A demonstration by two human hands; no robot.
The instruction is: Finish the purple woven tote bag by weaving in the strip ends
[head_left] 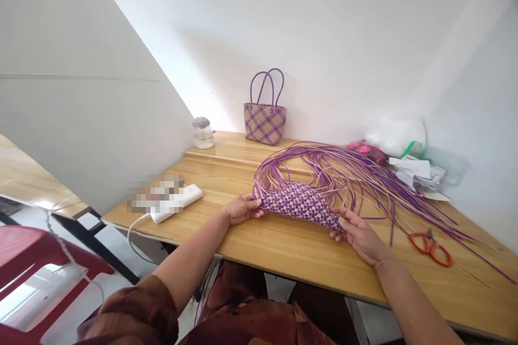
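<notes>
A woven piece in purple and beige checks lies near the front of the wooden table. Its left corner is pinched by my left hand, thumb on top. My right hand grips the right corner, fingers curled around the edge. From the far side of the weave, many long loose purple and beige strands fan out to the back and right. The fingertips under each corner are partly hidden.
A finished woven handbag stands at the back by the wall, with a lidded jar to its left. Orange-handled scissors lie at right. A white power strip sits at left; papers pile up back right. A red stool stands far left.
</notes>
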